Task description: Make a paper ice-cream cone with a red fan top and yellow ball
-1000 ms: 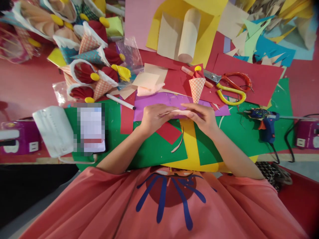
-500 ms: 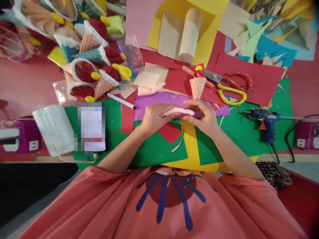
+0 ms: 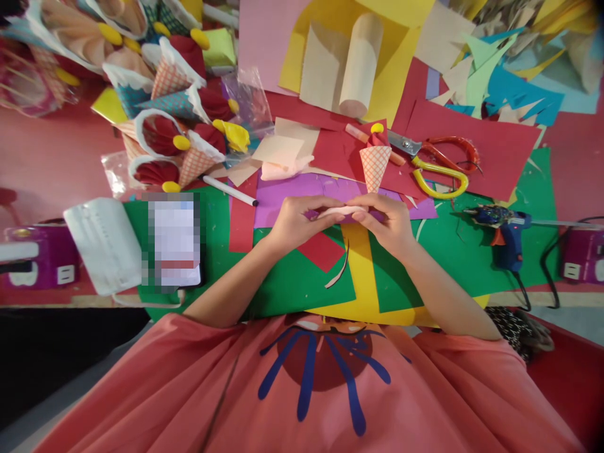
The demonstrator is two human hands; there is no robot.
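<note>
A soft, pale pink strip of modelling clay [image 3: 346, 211] is stretched between my two hands, above the purple sheet. My left hand [image 3: 296, 220] pinches its left part between thumb and fingers. At the other end, the thumb and fingers of my right hand [image 3: 389, 223] close on it, and the two hands nearly meet. Just beyond my right fingers lies a small orange-checked paper cone [image 3: 375, 165] with a red top and a yellow dot. A pale pink lump [image 3: 284, 168] rests to the left of that, partly under a beige paper piece.
Scissors [image 3: 438, 179] with red and yellow handles lie right of the cone. A blue glue gun [image 3: 509, 239] sits farther right. To the left are a marker [image 3: 229, 190], a phone [image 3: 175, 242], a white power bank [image 3: 102, 246] and several decorated cones [image 3: 201, 157]. Paper scraps [image 3: 519, 88] cover the back right.
Half a second ago my right fingers were apart from the clay strip, leaving its rounded end bare. They have closed on it again. My left hand has kept its hold.
</note>
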